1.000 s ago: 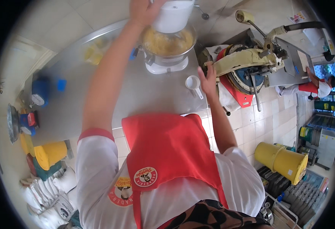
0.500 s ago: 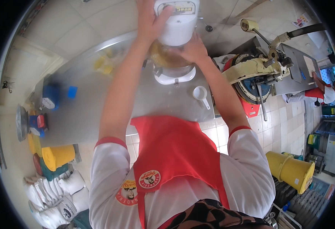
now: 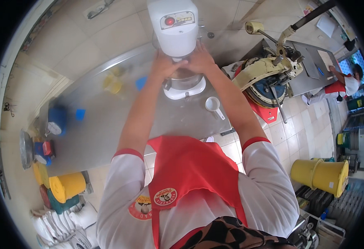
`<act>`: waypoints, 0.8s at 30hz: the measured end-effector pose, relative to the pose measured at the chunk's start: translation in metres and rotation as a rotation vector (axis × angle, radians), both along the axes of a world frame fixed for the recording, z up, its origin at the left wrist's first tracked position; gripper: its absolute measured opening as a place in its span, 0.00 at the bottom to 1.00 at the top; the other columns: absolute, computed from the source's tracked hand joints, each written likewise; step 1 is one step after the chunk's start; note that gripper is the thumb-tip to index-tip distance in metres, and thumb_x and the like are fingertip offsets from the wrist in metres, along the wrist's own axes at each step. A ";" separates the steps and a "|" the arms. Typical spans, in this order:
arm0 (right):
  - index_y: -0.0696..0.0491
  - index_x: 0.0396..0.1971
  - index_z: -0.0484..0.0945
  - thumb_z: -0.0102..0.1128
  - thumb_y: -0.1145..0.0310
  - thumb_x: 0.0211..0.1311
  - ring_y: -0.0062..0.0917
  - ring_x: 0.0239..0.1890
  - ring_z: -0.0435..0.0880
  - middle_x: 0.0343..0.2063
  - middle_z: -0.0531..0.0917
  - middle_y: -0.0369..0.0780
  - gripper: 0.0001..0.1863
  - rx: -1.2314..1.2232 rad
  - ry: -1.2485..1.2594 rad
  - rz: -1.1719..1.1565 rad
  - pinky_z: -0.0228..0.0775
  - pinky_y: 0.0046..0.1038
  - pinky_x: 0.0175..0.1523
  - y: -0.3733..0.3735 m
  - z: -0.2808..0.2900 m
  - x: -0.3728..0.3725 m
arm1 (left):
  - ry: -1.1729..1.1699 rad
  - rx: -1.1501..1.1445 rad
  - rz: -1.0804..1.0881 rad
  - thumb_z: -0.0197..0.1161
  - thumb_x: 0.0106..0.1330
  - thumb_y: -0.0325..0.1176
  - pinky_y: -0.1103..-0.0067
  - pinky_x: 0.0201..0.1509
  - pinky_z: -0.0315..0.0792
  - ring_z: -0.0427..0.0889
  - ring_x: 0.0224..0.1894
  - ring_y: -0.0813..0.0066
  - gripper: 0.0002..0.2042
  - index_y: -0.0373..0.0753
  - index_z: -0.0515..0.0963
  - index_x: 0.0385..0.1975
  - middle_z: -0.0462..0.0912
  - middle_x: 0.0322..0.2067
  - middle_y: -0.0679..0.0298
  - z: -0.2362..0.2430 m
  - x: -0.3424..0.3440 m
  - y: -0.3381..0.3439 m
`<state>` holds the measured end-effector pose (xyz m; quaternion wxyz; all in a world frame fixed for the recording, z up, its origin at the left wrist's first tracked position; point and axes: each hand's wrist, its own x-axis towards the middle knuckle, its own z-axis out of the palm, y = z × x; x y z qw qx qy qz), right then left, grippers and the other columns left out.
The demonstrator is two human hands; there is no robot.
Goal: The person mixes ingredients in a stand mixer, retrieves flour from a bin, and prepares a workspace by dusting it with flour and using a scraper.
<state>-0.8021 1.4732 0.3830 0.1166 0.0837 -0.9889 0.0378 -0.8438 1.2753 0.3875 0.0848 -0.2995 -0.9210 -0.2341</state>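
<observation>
A white stand mixer (image 3: 173, 33) with a red button stands at the back of the steel counter (image 3: 107, 114). My left hand (image 3: 165, 66) and my right hand (image 3: 198, 60) curve round either side just below its head, thumbs pointing inward, over the metal bowl (image 3: 184, 79); what exactly they grip is hidden. A white measuring scoop (image 3: 212, 104) lies in front of the mixer's base, to the right. Yellow pieces (image 3: 112, 83) and a blue one (image 3: 80, 114) lie to the left.
A cream-coloured machine with levers (image 3: 265, 74) stands at my right, beside a further steel table (image 3: 312, 85) where a co-worker (image 3: 344, 89) works. Yellow buckets (image 3: 319, 174) are at lower right. White sacks (image 3: 61, 224) and another yellow bucket (image 3: 68, 186) are at lower left.
My left hand has come down from the top of the mixer head to below it, uncovering the red button. My right hand has moved from the lever machine up to the mixer.
</observation>
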 end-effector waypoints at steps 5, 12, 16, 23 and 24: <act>0.58 0.76 0.57 0.43 0.23 0.61 0.51 0.80 0.44 0.77 0.53 0.56 0.57 0.019 0.015 -0.030 0.37 0.47 0.81 0.017 -0.005 0.004 | 0.000 -0.024 0.006 0.54 0.60 0.76 0.60 0.81 0.43 0.54 0.77 0.51 0.51 0.39 0.62 0.74 0.60 0.74 0.46 -0.006 -0.004 0.020; 0.63 0.73 0.60 0.50 0.26 0.58 0.52 0.79 0.46 0.75 0.54 0.60 0.58 -0.116 -0.049 -0.069 0.39 0.46 0.81 0.008 0.005 0.014 | 0.010 -0.079 -0.073 0.47 0.66 0.74 0.57 0.81 0.40 0.52 0.78 0.51 0.44 0.46 0.67 0.73 0.63 0.74 0.52 -0.027 -0.014 0.011; 0.68 0.73 0.55 0.49 0.28 0.60 0.50 0.80 0.47 0.76 0.52 0.58 0.59 -0.116 0.085 -0.034 0.36 0.44 0.82 0.020 -0.007 0.010 | 0.140 -0.127 0.073 0.58 0.64 0.69 0.58 0.81 0.45 0.57 0.76 0.47 0.45 0.40 0.66 0.72 0.64 0.73 0.49 -0.021 -0.004 0.023; 0.67 0.75 0.51 0.49 0.30 0.60 0.48 0.81 0.44 0.77 0.51 0.57 0.59 -0.101 -0.029 -0.009 0.34 0.43 0.82 0.018 0.009 0.016 | 0.081 -0.110 0.061 0.61 0.65 0.65 0.58 0.80 0.46 0.57 0.75 0.46 0.40 0.41 0.70 0.70 0.66 0.71 0.50 -0.025 -0.006 0.018; 0.67 0.74 0.53 0.49 0.31 0.61 0.50 0.80 0.45 0.77 0.51 0.58 0.58 -0.101 -0.021 0.016 0.35 0.44 0.82 0.018 0.010 0.017 | 0.073 -0.096 0.048 0.62 0.65 0.64 0.58 0.80 0.46 0.58 0.75 0.46 0.40 0.40 0.70 0.69 0.67 0.71 0.50 -0.025 -0.005 0.018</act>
